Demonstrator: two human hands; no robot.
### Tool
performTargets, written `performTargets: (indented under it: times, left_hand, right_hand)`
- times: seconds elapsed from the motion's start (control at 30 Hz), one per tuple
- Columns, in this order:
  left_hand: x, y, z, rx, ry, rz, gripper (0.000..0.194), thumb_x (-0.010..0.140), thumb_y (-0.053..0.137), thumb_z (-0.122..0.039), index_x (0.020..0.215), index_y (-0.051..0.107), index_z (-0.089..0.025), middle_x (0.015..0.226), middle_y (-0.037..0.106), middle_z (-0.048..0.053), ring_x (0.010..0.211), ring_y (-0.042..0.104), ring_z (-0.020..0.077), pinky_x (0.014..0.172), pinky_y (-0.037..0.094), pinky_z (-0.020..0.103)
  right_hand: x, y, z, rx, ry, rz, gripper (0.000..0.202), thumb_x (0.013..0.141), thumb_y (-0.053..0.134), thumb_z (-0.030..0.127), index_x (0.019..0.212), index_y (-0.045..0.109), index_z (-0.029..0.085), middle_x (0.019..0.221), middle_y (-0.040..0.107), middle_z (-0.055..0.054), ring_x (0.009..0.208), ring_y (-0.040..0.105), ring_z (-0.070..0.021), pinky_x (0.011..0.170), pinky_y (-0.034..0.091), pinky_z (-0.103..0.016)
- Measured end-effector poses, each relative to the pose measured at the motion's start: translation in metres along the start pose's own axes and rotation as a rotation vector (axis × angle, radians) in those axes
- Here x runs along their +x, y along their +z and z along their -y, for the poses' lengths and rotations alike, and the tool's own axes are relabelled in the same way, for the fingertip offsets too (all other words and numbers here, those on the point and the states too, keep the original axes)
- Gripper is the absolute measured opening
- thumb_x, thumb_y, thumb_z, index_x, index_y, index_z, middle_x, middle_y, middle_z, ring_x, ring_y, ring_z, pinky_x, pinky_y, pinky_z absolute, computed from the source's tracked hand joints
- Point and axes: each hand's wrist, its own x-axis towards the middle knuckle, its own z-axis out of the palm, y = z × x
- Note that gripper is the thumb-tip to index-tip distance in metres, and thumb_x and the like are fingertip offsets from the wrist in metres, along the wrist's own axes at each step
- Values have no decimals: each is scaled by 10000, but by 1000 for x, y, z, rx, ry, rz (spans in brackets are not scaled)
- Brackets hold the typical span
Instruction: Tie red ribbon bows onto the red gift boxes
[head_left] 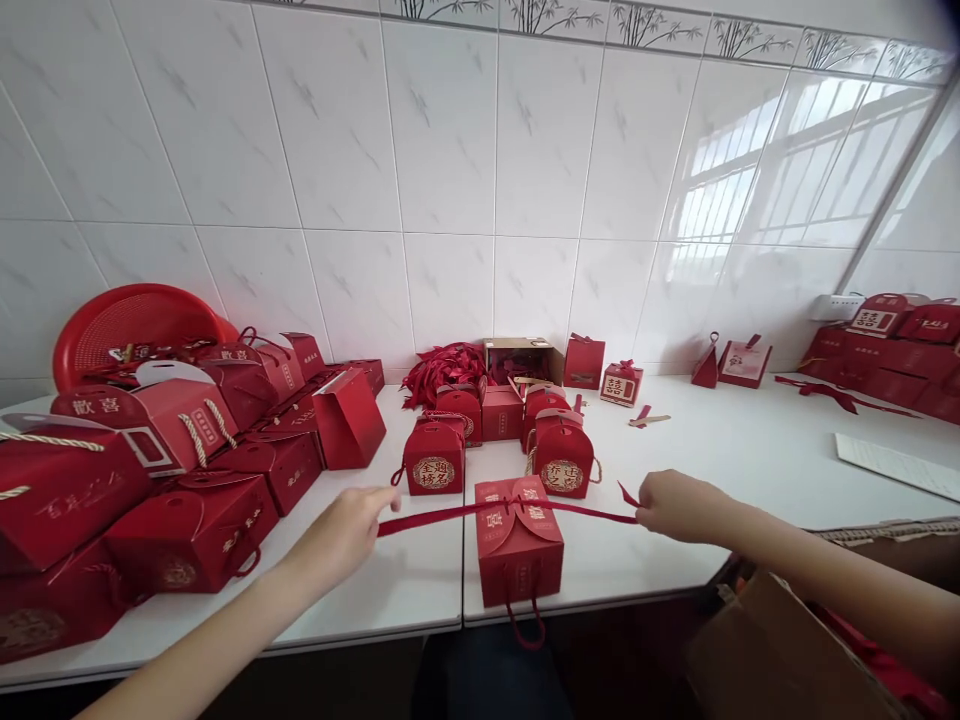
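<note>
A red gift box (520, 565) with gold print sits at the table's front edge, its cord handle hanging over the side. Across its top runs a dark red ribbon (589, 509), crossed or knotted at the middle flaps and stretched nearly straight to both sides. My left hand (352, 525) is closed on one end of the ribbon. The other end is in the closed fist of my right hand (670, 506), with a short tail sticking up above it. Just behind the box stand two more red boxes with round gold emblems, a left one (435, 458) and a right one (564, 455).
Many red boxes (292, 450) are piled at the left by a red plastic basket (142, 300). At the back lie a heap of ribbons (450, 370) and an open carton (559, 360). More boxes (885, 365) stack far right; a cardboard box (780, 640) stands below the edge.
</note>
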Motion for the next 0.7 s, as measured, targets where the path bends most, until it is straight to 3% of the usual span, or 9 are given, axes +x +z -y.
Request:
performTargets:
  times: [0.1,0.17,0.3,0.4,0.5,0.7]
  left_hand:
    - [0,16,-13,-49,32,-101,181,787,426,-180,786,602,-224,807,648,41,820,573,226,917,366,412]
    - [7,20,-33,-197,26,-193,118,809,480,-286,826,579,-224,868,635,48,869,566,228,963,334,427]
    - [21,26,-70,-612,-65,-128,187,810,516,-390,881,524,-217,924,595,51,907,560,209,831,442,341]
    - [26,37,-84,-667,-55,-94,213,776,566,-383,884,500,-212,926,560,35,900,540,193,825,445,345]
    - [26,45,-89,-642,-35,-110,204,769,573,-339,895,475,-213,914,517,24,898,513,181,827,439,346]
    - [25,46,-93,-652,-26,-121,164,770,550,-287,882,457,-212,887,480,10,867,486,163,810,420,322]
  right_hand:
    - [3,1,16,43,-148,-173,253,829,491,333,767,652,148,930,635,-167,832,610,-272,652,456,-370]
    - [5,-3,33,185,-295,-266,350,875,431,421,911,647,147,1001,627,-168,892,609,-259,725,477,-388]
    - [4,-6,64,432,-560,-161,536,794,516,569,1186,539,204,1103,601,-103,967,597,-217,805,488,-344]
    - [3,0,79,371,-617,-115,680,756,551,583,1336,414,256,1278,494,-116,1058,563,-254,847,470,-381]
    - [5,3,88,263,-663,-89,579,793,524,517,1313,449,276,1280,502,-112,1078,552,-282,861,449,-410]
    - [4,-1,93,242,-686,-90,412,802,533,387,1156,533,177,1073,606,-116,941,597,-258,774,461,-370]
